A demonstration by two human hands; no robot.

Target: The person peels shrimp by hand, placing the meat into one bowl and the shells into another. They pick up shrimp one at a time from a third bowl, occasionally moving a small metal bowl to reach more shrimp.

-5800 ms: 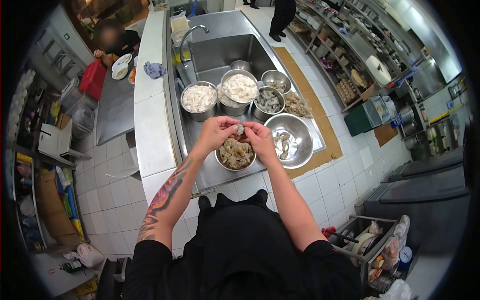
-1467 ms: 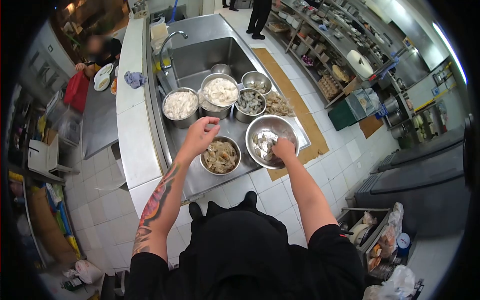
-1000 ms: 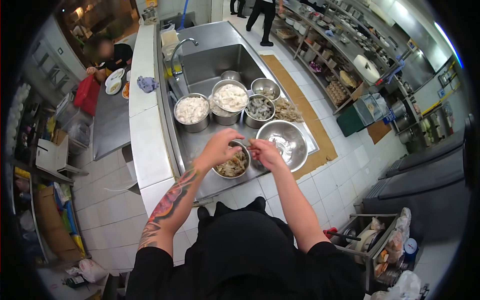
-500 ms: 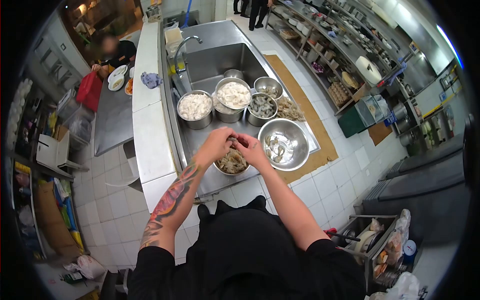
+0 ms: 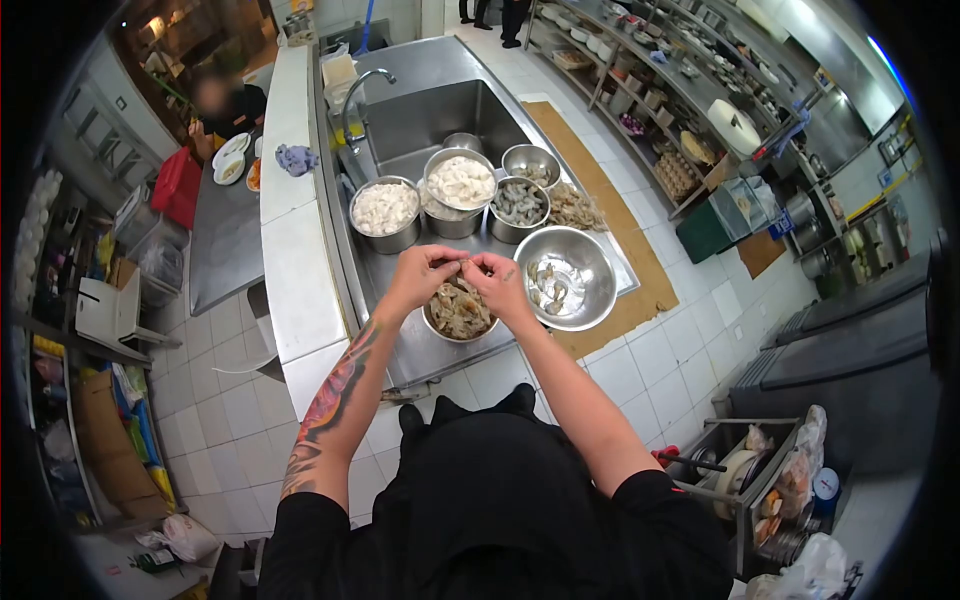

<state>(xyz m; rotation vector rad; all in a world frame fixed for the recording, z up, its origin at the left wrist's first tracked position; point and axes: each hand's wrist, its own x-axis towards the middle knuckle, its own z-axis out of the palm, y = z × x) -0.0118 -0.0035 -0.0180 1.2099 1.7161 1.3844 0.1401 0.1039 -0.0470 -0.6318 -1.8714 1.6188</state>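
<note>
My left hand [image 5: 425, 275] and my right hand [image 5: 493, 283] meet fingertip to fingertip above a bowl of shrimp [image 5: 458, 312] at the counter's near edge. Both are closed in a pinch; what lies between the fingertips is too small to make out. Right of them, a wide steel bowl [image 5: 590, 270] holds a few shrimp pieces. Behind stand a pot of pale pieces [image 5: 386, 212], a heaped pale bowl [image 5: 460, 182] resting on another pot, and a pot of grey shrimp [image 5: 520, 203]. A pile of shells or shrimp [image 5: 572, 208] lies on the steel.
Beyond the pots is a sink [image 5: 440, 120] with a curved faucet [image 5: 352, 100]. A white tiled ledge [image 5: 292, 250] with a bluish cloth [image 5: 296, 160] runs along the left. Another person [image 5: 232, 110] is at the far left. Shelves [image 5: 640, 100] stand back right.
My hands have shifted slightly left and their fingertips have moved, uncovering more of the shrimp bowl below. The view has shifted a little. The other person's hand has moved up.
</note>
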